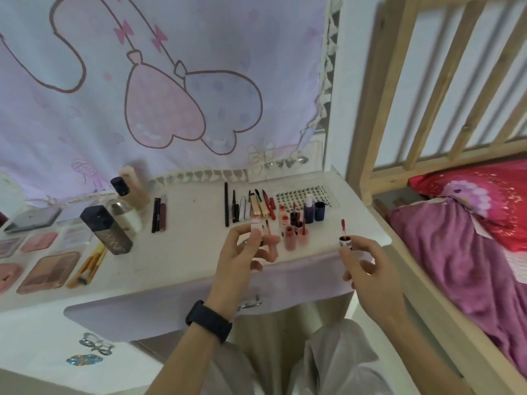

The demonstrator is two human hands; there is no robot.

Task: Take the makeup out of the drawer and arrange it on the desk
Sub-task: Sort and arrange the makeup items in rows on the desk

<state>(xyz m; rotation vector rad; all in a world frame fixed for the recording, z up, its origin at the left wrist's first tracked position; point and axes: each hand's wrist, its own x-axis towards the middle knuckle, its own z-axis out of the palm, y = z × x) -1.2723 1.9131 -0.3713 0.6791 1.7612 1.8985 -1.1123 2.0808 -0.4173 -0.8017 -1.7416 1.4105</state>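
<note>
My left hand (245, 258) pinches a small lip gloss tube (255, 223) with a pale body and pink top, held upright above the desk's front edge. My right hand (368, 269) grips a lip gloss cap (345, 241) whose red applicator wand (343, 226) points up. On the white desk (185, 252) stand a cluster of open lip gloss tubes (293, 229) and a row of pencils and lipsticks (251, 205). The lilac drawer front (171, 303) below the desk edge is pushed in.
Blush and eyeshadow palettes (48, 270), brushes (89, 266), a dark foundation bottle (107, 229) and other bottles fill the desk's left side. A sheet of false lashes or nails (302, 195) lies at the back right. A wooden bed frame (379, 109) with pink bedding stands at the right.
</note>
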